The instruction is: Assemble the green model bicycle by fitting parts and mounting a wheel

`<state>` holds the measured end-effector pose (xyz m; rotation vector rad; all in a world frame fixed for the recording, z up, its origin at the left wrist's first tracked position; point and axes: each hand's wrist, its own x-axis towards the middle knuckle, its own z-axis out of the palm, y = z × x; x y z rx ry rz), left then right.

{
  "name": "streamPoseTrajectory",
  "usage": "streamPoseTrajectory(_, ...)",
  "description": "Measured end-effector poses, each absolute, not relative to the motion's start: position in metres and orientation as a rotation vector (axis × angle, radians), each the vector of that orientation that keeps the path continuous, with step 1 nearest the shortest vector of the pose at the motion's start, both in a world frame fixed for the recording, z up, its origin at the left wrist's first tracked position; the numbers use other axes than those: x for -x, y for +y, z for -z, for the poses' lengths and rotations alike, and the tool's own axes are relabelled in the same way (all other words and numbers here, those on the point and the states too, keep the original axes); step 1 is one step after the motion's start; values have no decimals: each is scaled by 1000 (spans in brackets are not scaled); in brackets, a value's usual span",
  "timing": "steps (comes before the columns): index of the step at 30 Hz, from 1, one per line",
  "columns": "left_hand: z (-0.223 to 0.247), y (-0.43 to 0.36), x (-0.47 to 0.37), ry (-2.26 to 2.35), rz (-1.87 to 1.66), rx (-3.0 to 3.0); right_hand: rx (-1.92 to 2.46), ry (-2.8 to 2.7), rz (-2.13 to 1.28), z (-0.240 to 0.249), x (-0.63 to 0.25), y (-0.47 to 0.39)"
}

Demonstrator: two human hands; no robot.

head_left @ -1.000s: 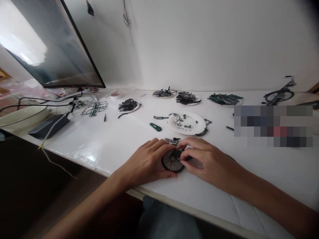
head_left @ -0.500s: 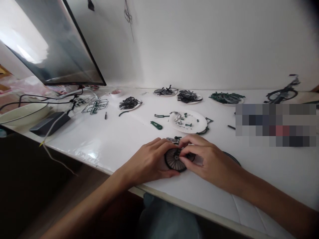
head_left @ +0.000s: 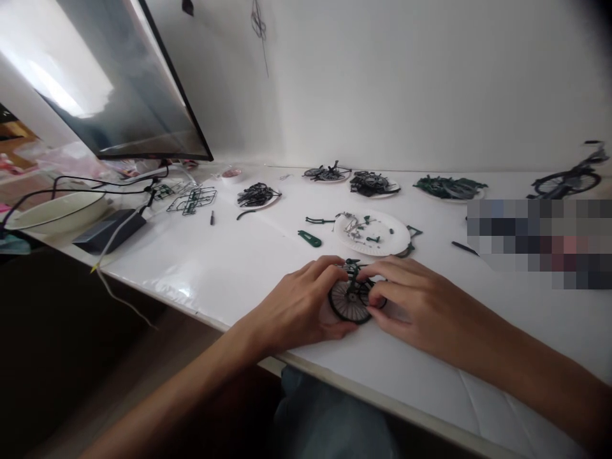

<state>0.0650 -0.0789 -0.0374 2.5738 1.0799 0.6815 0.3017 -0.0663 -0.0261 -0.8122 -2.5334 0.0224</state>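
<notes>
- A pale bowl (head_left: 62,213) sits at the far left of the white table (head_left: 191,268). The table top is shiny, with a bright patch of light.
- A dark box (head_left: 111,231) is by the bowl, and a white cord (head_left: 111,242) lies over it.
- A big screen (head_left: 143,95) stands tilted at the back. Any words on it are too small to read.
- Green part frames (head_left: 194,200) lie flat, with a tiny dark tool (head_left: 212,218) near them.
- A heap of black bits (head_left: 257,194) is on a plate. Behind is a plain pale wall (head_left: 382,83), with a thin wire (head_left: 259,22) hanging down it.
- The left hand (head_left: 303,306) grasps the toy bike, fingers on top and thumb low by the wheel.
- A green flat piece (head_left: 310,239) lies past that hand.
- The toy bike (head_left: 351,308) is at the front of the table, between the two hands.
- The right hand (head_left: 414,296) pinches the bike's side with bent fingers.
- A white plate (head_left: 382,239) behind the bike has small gray and green bits on it.
- More heaps sit by the wall: one dark (head_left: 373,183), one green (head_left: 449,187).
- A dark bike (head_left: 567,183) stands at the far right, behind blurry squares.
</notes>
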Motion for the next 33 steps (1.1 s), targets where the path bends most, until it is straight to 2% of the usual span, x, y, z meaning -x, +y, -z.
streamPoseTrajectory(6,37,-79,-67,1093,-659,-2591,810,-2486,-49,26,-302,-66)
streamPoseTrajectory(17,40,-78,-67,1027,-708,-2666,947,-2283,-325,29,-293,-67)
streamPoseTrajectory(33,42,-78,-69,1018,-745,-2636,853,-2282,-304,36,-284,-69)
